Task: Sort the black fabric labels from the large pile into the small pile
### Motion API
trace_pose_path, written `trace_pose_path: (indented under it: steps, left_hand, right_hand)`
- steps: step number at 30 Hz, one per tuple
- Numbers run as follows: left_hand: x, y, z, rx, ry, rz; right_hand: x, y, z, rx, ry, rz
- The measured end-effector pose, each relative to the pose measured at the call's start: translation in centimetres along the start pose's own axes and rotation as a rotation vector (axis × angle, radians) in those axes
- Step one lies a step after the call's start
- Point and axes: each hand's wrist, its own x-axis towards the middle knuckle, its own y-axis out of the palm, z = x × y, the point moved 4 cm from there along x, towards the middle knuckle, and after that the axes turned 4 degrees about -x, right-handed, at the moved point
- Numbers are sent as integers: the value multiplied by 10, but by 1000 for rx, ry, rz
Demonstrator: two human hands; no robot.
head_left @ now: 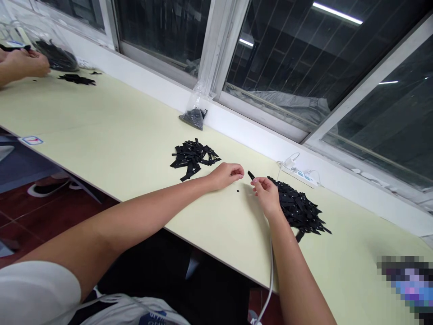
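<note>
My right hand (265, 192) pinches a short black strip (251, 175), which points up and to the left above the pale table (209, 230). Just left of it, my left hand (228, 175) is closed at the fingertips; what it holds, if anything, is too small to make out. Between and below the hands a small black ring (237, 191) lies on the table. A large pile of black strips (299, 207) lies right of my right hand, partly hidden by it. Another, smaller pile of black strips (192, 155) is beyond my left forearm.
A clear bag with dark pieces (194, 118) stands against the window ledge. A white power strip (299, 176) lies at the back right, and a white cable (270, 271) hangs over the front edge. Another person's hands (27, 63) work at the far left beside a large bag (56, 54).
</note>
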Motion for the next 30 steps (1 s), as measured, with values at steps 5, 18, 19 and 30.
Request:
trace_pose_path:
  steps: [5,18,19,30]
  left_hand:
    - [-1,2,-10,87,151,-5]
    - [3,9,9,-44,-5,45]
    - [4,8,11,-53,-16,33]
    - [4,11,22,-344,-229,17]
  right_hand:
    - [-2,10,5,-99,-177,108]
    - [-7,16,8,-120,-166,186]
    - [-7,16,9,-121,-164,188]
    - [-11,14,14,-203,-204,147]
